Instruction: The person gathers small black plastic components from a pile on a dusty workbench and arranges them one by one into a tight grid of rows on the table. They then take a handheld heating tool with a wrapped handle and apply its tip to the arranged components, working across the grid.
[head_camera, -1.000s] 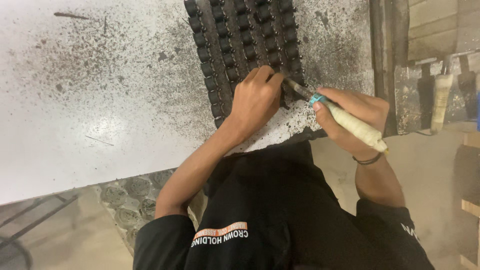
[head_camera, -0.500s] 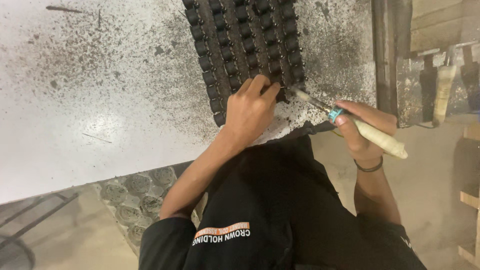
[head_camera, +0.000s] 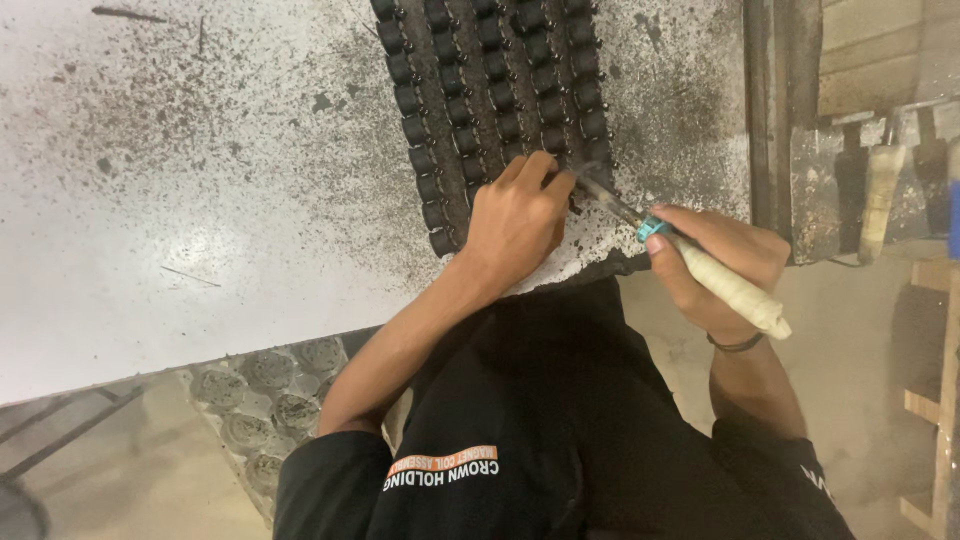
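A dark tray (head_camera: 455, 190) with rows of several small black cylindrical parts (head_camera: 500, 90) lies on a white, speckled worktable (head_camera: 200, 200). My left hand (head_camera: 515, 225) rests on the tray's near end, fingertips pressing on a part in the last row. My right hand (head_camera: 725, 265) grips a tool (head_camera: 700, 265) with a pale wrapped handle and a blue collar; its thin dark tip points at the part under my left fingers.
A dark metal rail (head_camera: 765, 110) runs along the table's right edge. Hand tools with pale handles (head_camera: 880, 190) hang or lean at the far right. A grey moulded tray with round cups (head_camera: 270, 400) sits below the table edge. Wooden shelving (head_camera: 935, 420) stands at the lower right.
My right hand has pulled back and down to the right, drawing the tool with it, while my left hand stayed on the tray's near end.
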